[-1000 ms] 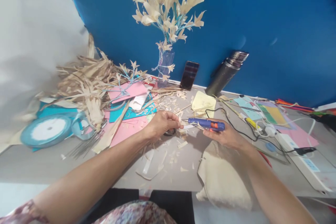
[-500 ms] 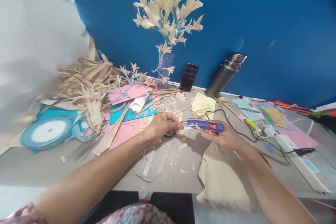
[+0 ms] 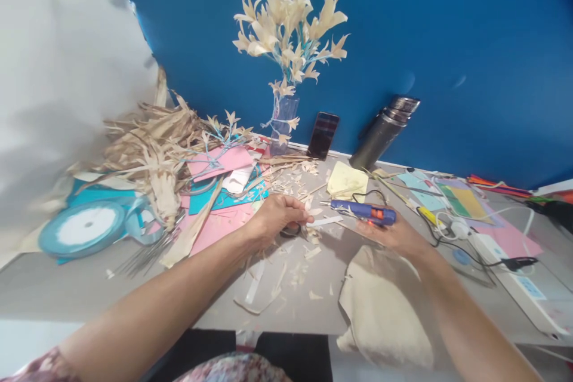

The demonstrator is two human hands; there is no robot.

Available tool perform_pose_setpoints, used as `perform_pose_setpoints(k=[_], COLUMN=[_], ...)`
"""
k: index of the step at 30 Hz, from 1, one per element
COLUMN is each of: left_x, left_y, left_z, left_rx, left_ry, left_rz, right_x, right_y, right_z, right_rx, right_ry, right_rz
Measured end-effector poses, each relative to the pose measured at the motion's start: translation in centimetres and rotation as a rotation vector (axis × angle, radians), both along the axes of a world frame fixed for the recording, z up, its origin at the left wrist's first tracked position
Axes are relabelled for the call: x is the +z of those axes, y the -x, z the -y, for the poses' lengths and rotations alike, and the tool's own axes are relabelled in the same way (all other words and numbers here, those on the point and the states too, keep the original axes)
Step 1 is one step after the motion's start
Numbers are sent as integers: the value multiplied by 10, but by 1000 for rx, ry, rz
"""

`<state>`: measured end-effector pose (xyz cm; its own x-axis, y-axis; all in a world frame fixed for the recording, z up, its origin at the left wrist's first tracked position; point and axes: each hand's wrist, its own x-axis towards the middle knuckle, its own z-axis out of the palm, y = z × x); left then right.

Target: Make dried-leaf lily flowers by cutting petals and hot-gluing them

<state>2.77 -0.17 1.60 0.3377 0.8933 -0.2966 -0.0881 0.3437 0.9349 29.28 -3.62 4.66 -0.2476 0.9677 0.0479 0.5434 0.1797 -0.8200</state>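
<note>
My right hand is wrapped round a blue glue gun, its nozzle pointing left and an orange light glowing on its body. Facing the nozzle, my left hand has thumb and forefinger pinched on a small pale piece, too small to make out fully. A short gap separates that piece from the nozzle tip. Just right of my left fingertips lies a narrow white strip. Under my left hand, a dark rounded object shows only in part. Pale husk scraps are scattered around both hands.
A vase of husk flowers, a phone and a leaning flask stand along the blue wall. Dried husks and a ribbon roll lie left. A beige cloth hangs over the front edge. A power strip with cords lies right.
The glue gun in my right hand has drawn back to the right, away from my left fingertips. My left hand stays pinched at nearly the same place. The view has shifted slightly.
</note>
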Motion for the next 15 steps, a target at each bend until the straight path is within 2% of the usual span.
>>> perform_pose_setpoints(k=[5,8,11,15], left_x=[0,0,-2,-2], left_y=[0,1,2,2], left_z=[1,0,0,0], left_rx=[-23,-49,-63,-51], left_ry=[4,-20,-55,-98], left_rz=[61,66,64,34], right_x=[4,-7,-27,-42], right_y=[-10,-14,-17,-23], right_z=[-5,-12,-18,-23], right_rx=[-164,-234,-201,-91], right_ry=[-223,-261,-209,-135], right_rz=[531,795,904,877])
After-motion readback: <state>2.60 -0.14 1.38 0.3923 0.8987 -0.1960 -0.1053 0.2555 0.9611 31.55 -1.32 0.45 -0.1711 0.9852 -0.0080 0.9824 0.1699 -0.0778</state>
